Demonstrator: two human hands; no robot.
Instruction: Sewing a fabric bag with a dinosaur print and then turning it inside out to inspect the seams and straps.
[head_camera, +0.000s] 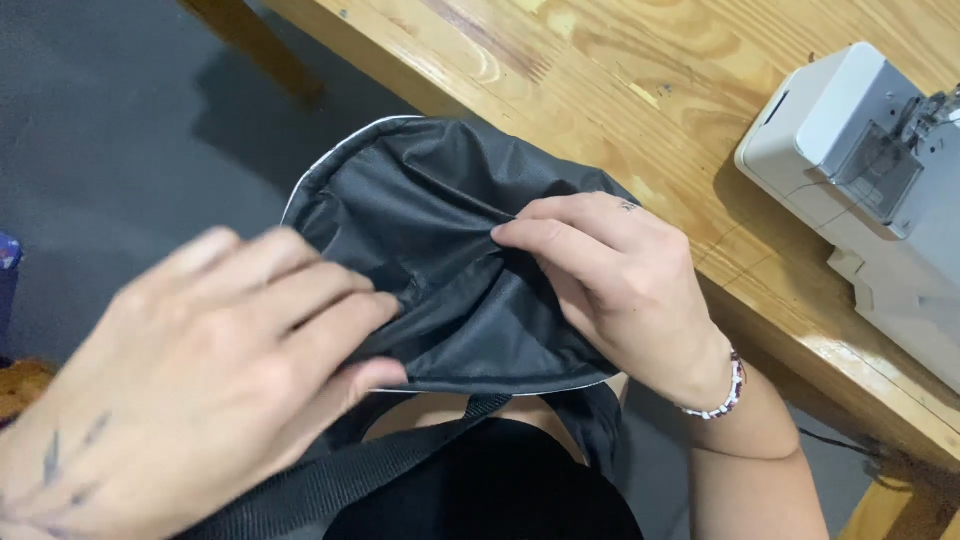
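A piece of black fabric with a thin white edge is held up over my lap, in the middle of the view. My left hand grips its lower left part, thumb under and fingers over the cloth. My right hand pinches a fold of the same fabric near its middle with the fingertips. A bead bracelet sits on my right wrist. A black woven strap runs from under the fabric toward the lower left.
A varnished wooden table runs across the upper right. A white sewing machine stands on it at the right edge. Grey floor lies to the left, with a table leg at the top.
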